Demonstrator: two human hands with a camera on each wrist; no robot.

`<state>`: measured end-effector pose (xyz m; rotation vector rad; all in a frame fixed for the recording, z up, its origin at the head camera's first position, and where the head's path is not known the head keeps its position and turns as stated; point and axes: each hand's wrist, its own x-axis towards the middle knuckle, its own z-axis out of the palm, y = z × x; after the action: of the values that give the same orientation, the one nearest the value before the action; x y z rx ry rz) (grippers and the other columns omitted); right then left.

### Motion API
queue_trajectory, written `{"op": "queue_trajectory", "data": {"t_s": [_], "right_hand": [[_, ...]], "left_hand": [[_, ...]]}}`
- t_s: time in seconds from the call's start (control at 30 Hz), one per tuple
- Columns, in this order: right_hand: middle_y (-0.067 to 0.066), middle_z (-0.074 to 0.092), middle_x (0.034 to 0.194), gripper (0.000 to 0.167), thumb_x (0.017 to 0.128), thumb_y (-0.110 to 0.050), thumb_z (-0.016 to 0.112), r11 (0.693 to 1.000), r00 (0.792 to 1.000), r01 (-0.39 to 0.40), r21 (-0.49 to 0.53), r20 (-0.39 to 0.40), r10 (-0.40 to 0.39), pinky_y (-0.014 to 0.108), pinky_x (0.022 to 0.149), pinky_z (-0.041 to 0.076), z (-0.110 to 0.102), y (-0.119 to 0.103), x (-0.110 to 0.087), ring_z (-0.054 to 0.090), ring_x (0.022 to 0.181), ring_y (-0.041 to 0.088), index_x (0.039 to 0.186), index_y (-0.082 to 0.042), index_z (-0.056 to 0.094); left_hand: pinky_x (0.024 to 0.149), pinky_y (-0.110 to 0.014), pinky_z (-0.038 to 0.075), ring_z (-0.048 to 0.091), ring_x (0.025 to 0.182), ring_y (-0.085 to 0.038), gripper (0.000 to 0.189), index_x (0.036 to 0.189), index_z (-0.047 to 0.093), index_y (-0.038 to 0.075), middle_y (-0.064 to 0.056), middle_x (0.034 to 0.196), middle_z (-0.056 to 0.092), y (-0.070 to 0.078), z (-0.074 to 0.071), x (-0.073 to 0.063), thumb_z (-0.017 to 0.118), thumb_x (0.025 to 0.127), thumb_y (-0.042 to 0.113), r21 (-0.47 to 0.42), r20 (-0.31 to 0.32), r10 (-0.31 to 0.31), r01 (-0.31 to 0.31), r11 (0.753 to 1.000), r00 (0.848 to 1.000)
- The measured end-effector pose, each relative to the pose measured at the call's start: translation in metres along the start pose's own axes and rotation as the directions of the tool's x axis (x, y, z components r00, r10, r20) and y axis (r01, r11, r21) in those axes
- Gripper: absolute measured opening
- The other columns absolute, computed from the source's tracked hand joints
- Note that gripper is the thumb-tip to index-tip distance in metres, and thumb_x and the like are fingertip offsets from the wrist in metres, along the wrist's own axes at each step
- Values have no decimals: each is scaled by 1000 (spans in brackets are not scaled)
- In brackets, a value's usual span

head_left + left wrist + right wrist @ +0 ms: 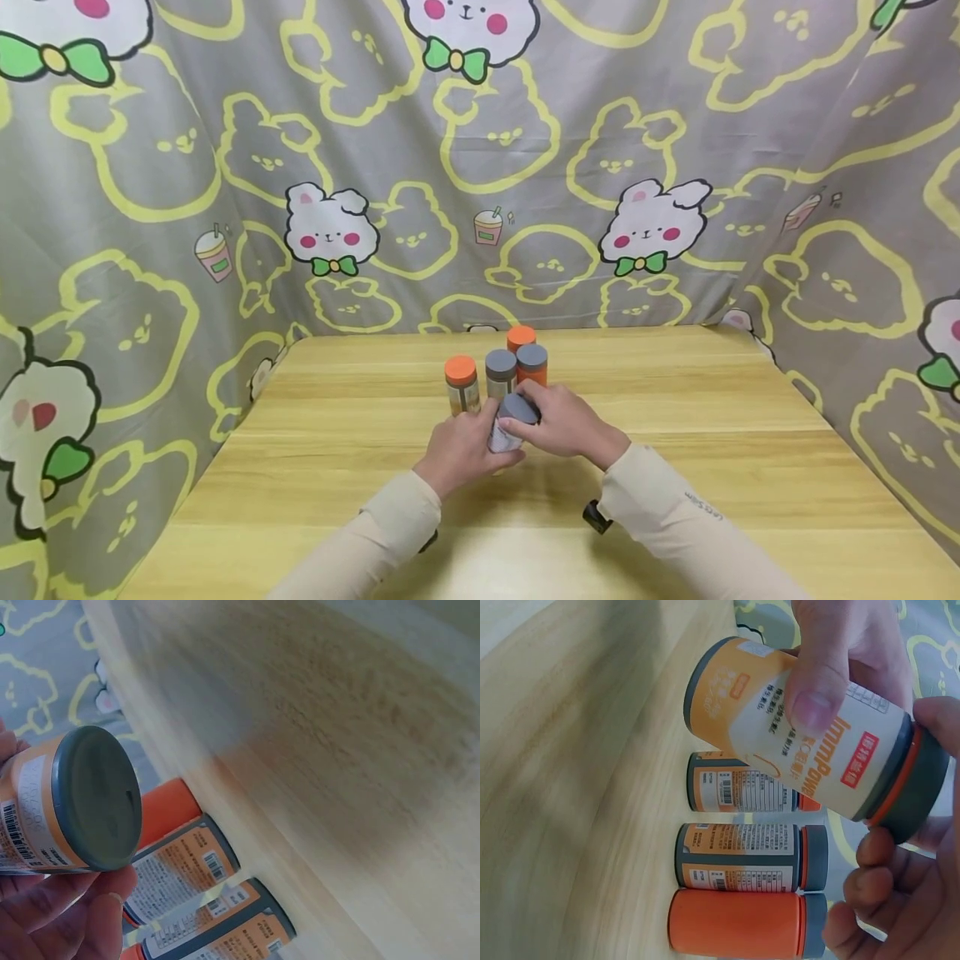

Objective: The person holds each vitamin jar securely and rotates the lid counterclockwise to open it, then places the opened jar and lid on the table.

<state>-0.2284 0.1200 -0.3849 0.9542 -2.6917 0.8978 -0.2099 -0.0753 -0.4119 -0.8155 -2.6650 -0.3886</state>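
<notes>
A supplement bottle (pixel 802 735) with an orange-and-white label is held tilted above the table, its grey cap (pixel 519 408) pointing up in the head view. My left hand (pixel 459 450) grips the bottle's body, thumb lying across the label in the right wrist view. Fingers of my right hand (pixel 567 421) curl round the cap, where an orange band shows beneath the grey. In the left wrist view the dark base (pixel 97 799) faces the camera. Just beyond both hands stand an orange-capped bottle (pixel 461 387), a grey-capped bottle (pixel 501 373) and an orange-bodied bottle (pixel 532 367).
Behind these, another orange-capped bottle (pixel 521 337) is partly hidden. All the standing bottles are upright and close together on the wooden table (pixel 337 467). A patterned curtain (pixel 420 150) hangs round the table's back and sides.
</notes>
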Motion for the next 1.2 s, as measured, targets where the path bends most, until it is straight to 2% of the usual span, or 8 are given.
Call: {"op": "queue_trajectory", "data": {"t_s": [0.27,0.37,0.47,0.6,0.73,0.93,1.0,1.2], "right_hand": [[-6,60,90,43,92,-33,64,996,992,60,65,104,-66,27,63,47,-3,7,-2,56,72,12,126,-8,56],[-3,61,97,48,91,-30,63,994,989,91,67,113,-98,29,68,48,-4,8,-3,58,79,15,131,-5,52],[0,62,103,52,92,-34,62,994,989,101,48,105,-106,32,73,49,-5,8,-4,59,86,14,134,-5,50],[-2,63,96,49,93,-43,60,996,993,88,15,73,-89,30,69,49,-4,7,-3,58,80,10,125,-6,55],[-6,60,88,43,94,-42,61,997,994,79,19,76,-80,26,64,48,-3,6,-3,56,72,8,118,-7,57],[1,61,105,48,94,-30,61,992,987,109,60,113,-115,31,75,51,-6,6,-5,58,86,12,132,-2,50],[2,61,107,51,94,-32,60,993,987,113,43,114,-117,33,77,50,-6,6,-5,58,89,13,135,-3,48],[-5,59,88,45,94,-42,61,996,994,87,-7,68,-86,28,65,48,-4,5,-5,56,74,9,120,-6,55]], "left_hand": [[50,-29,44,56,59,-12,60,117,53,16,2,73,60,-5,0,0,75,77,55,-125,87,-43,54,991,995],[52,-29,44,56,61,-12,63,121,54,16,3,74,61,-6,1,0,76,76,55,-152,117,-62,80,985,991],[52,-29,44,55,61,-11,68,127,53,17,3,74,60,-7,1,1,76,76,55,-157,132,-68,89,984,989],[52,-30,43,55,61,-11,70,131,52,19,2,75,60,-6,0,2,76,76,54,-160,145,-70,93,983,987],[52,-30,43,55,62,-11,68,128,53,19,2,76,60,-4,-1,2,76,75,55,-156,157,-79,103,982,984],[51,-29,43,54,59,-10,70,128,53,19,4,73,59,-4,-1,3,77,74,56,-140,160,-85,108,984,983],[51,-30,43,54,59,-10,68,126,54,18,4,73,59,-4,-1,2,78,74,55,-145,157,-82,105,984,984],[52,-30,44,56,61,-10,64,122,55,17,4,74,60,-1,-1,1,77,75,53,-173,160,-73,100,980,985]]}}
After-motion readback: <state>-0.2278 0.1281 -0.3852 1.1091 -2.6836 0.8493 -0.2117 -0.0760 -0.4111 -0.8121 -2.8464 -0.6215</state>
